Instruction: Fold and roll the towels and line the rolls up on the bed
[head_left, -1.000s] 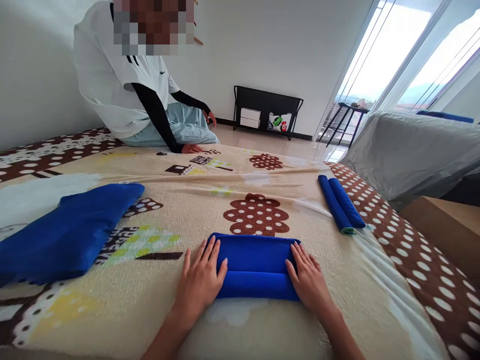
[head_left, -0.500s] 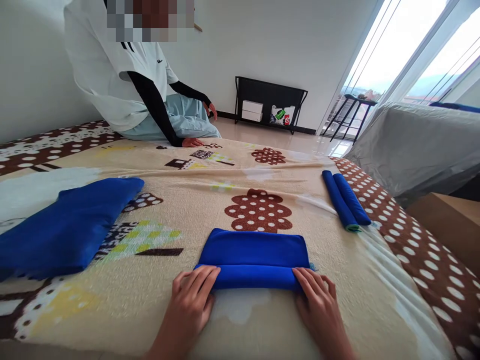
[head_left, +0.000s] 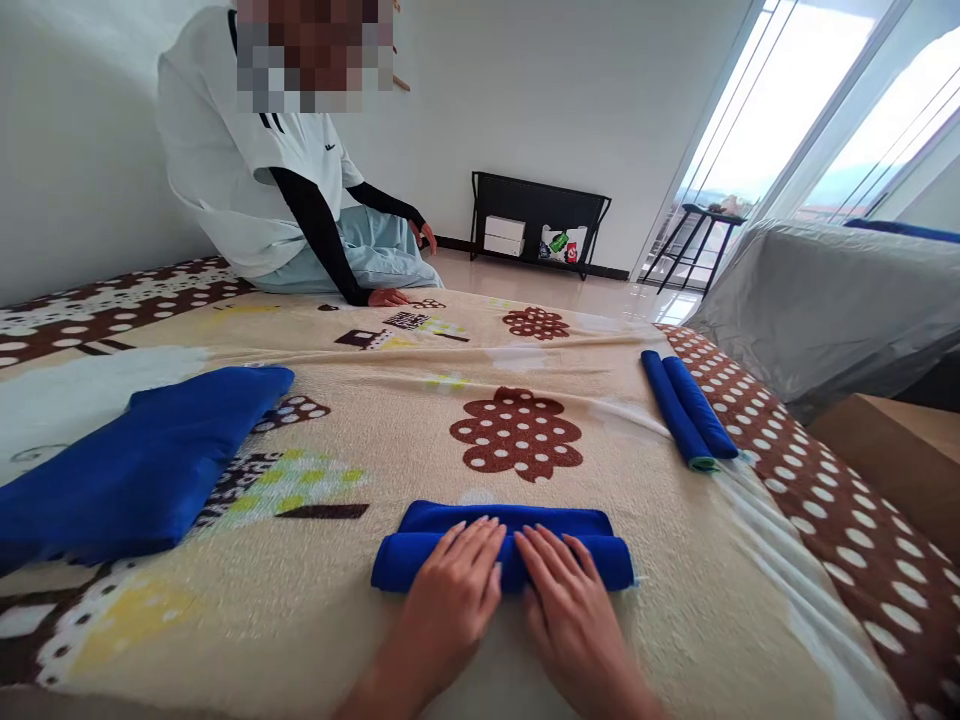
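Note:
A blue cloth (head_left: pixel 390 566), partly rolled up, lies on the patterned blanket in front of me. A short flat strip of it shows beyond the roll. My left hand (head_left: pixel 457 578) rests on top of the roll, just left of its middle, with the fingers stretched out. Beside it, my right hand (head_left: pixel 564 585) lies on the roll too, fingers extended and slightly spread. Both thumbs are on the near side of the roll. To the left is a larger piece of blue cloth (head_left: pixel 150 460). Two blue cloth rolls (head_left: pixel 688 410) lie side by side on the right.
The cream blanket (head_left: pixel 247 620) covers the bed, with a brown dotted edge (head_left: pixel 847 500) at right. A person (head_left: pixel 225 170) in a white shirt sits at the far left, one hand on the blanket. A cardboard box (head_left: pixel 892 450) and a covered grey piece of furniture (head_left: pixel 810 290) stand at right.
Both hands have moved inward from the ends of the cloth to its middle. The roll looks thicker, and the flat part beyond it is narrower. The view has tilted slightly up.

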